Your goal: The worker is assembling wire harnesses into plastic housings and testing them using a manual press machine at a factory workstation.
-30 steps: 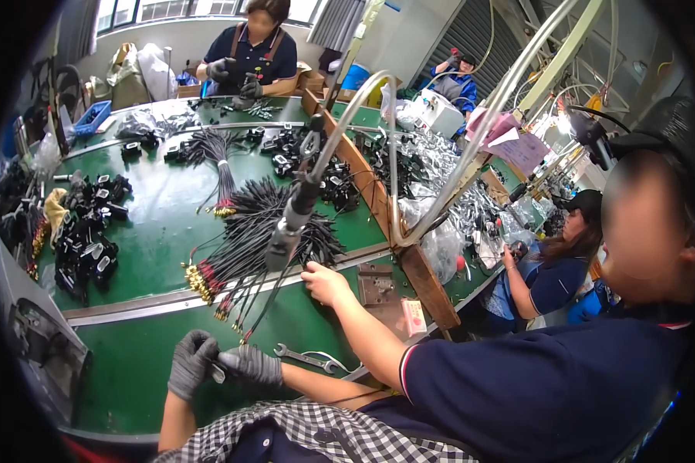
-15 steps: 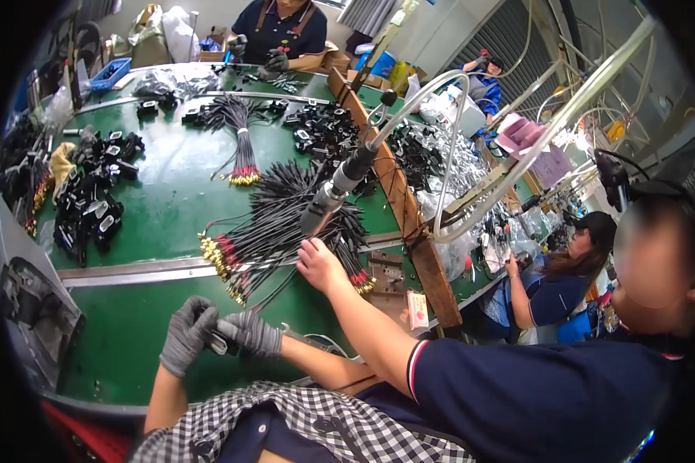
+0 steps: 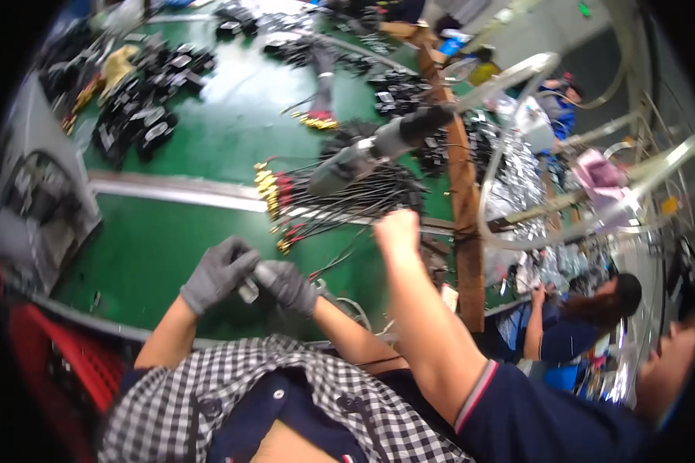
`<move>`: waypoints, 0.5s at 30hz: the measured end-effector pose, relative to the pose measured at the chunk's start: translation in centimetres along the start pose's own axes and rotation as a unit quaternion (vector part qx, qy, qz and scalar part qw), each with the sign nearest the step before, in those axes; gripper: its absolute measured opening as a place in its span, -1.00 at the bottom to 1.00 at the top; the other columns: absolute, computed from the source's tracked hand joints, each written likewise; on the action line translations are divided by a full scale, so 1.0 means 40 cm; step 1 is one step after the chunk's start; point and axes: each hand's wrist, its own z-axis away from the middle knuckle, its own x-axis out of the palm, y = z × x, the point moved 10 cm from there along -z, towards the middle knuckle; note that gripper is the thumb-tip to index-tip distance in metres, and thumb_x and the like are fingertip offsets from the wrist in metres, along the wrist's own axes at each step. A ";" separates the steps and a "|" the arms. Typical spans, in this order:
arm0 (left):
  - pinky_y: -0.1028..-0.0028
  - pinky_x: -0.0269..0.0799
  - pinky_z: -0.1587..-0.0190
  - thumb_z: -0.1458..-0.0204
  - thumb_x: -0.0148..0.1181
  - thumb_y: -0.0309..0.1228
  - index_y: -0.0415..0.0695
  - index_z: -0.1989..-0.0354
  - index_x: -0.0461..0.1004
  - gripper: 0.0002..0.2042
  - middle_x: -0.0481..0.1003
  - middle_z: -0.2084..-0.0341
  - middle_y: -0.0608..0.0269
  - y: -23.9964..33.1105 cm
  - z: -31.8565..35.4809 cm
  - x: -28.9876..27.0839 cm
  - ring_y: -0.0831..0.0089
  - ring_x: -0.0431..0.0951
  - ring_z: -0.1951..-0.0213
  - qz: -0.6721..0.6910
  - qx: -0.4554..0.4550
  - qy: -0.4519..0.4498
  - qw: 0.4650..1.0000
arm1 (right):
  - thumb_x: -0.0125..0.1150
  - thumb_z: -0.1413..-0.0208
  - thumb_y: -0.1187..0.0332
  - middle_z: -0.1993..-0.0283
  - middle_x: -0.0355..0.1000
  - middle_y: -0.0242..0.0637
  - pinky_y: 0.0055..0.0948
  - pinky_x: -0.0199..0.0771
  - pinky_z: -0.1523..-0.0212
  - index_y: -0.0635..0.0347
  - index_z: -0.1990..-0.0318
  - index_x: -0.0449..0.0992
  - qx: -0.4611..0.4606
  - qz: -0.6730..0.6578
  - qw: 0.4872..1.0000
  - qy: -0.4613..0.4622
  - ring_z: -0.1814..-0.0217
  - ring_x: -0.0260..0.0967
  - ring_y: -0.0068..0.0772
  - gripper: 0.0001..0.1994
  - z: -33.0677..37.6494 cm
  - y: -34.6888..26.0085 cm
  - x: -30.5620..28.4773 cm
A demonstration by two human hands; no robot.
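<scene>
In grey gloves, my left hand (image 3: 218, 276) and my right hand (image 3: 287, 288) meet low over the green table. Both are closed, fingers curled, around a small black part with a shiny silver piece (image 3: 248, 291); most of it is hidden by the gloves. Beyond them lies a heap of black cables (image 3: 343, 202) with red and gold ends. A co-worker's bare hand (image 3: 399, 228) reaches in from the right and touches the heap. Above the cables hangs a grey power screwdriver (image 3: 355, 160), smeared by motion.
Black plastic parts (image 3: 143, 108) are piled at the far left, near a grey machine housing (image 3: 50, 185). A tied cable bundle (image 3: 322, 89) lies farther back. A metal strip (image 3: 177, 190) crosses the green table (image 3: 147, 239). On the right stands a wooden divider (image 3: 465, 185), with a red crate (image 3: 69, 355) at lower left.
The view has swung, so the scene has shifted right and up. My hands stay together on the small part, its silver piece now showing lower. The co-worker's arm still reaches to the cables.
</scene>
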 end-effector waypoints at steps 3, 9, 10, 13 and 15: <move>0.57 0.34 0.35 -0.07 0.06 -0.27 -0.23 0.29 0.41 -0.76 0.43 0.52 0.29 -0.013 -0.005 0.000 0.61 0.38 0.44 -0.017 0.022 0.012 1.000 | -0.15 -0.18 0.00 0.57 0.36 -0.30 -0.43 0.29 0.44 0.18 0.45 0.43 0.115 -0.132 0.984 0.041 0.50 0.30 -0.48 -0.57 0.037 0.070 0.029; 0.49 0.39 0.35 -0.04 0.12 -0.20 -0.26 0.31 0.43 -0.69 0.47 0.53 0.15 -0.083 -0.007 0.006 0.49 0.48 0.44 0.002 0.028 0.020 0.999 | -0.12 -0.18 0.05 0.60 0.32 -0.22 -0.32 0.29 0.46 0.20 0.38 0.41 0.033 0.260 0.965 -0.031 0.53 0.30 -0.31 -0.62 0.011 0.015 0.006; 0.49 0.39 0.35 -0.04 0.12 -0.20 -0.26 0.31 0.43 -0.69 0.47 0.53 0.15 -0.080 -0.008 0.004 0.49 0.48 0.44 0.002 0.022 0.021 1.000 | -0.09 -0.18 0.11 0.60 0.34 -0.23 -0.34 0.30 0.48 0.21 0.37 0.41 -0.010 0.429 0.901 -0.068 0.54 0.31 -0.30 -0.67 0.004 0.002 0.017; 0.57 0.35 0.32 -0.07 0.08 -0.28 -0.25 0.29 0.41 -0.76 0.43 0.51 0.32 -0.074 0.013 0.014 0.61 0.40 0.42 0.014 -0.009 0.011 1.000 | -0.06 -0.15 0.13 0.61 0.33 -0.17 -0.27 0.32 0.48 0.22 0.39 0.39 -0.143 0.375 0.913 -0.071 0.52 0.33 -0.14 -0.69 0.006 -0.029 0.034; 0.58 0.35 0.32 -0.08 0.08 -0.28 -0.25 0.29 0.41 -0.76 0.43 0.51 0.32 -0.039 0.027 0.006 0.62 0.40 0.42 0.030 -0.017 0.016 0.999 | -0.13 -0.19 0.11 0.60 0.30 -0.18 -0.31 0.33 0.46 0.22 0.42 0.41 0.082 0.082 0.991 -0.068 0.53 0.31 -0.30 -0.64 0.016 0.026 0.015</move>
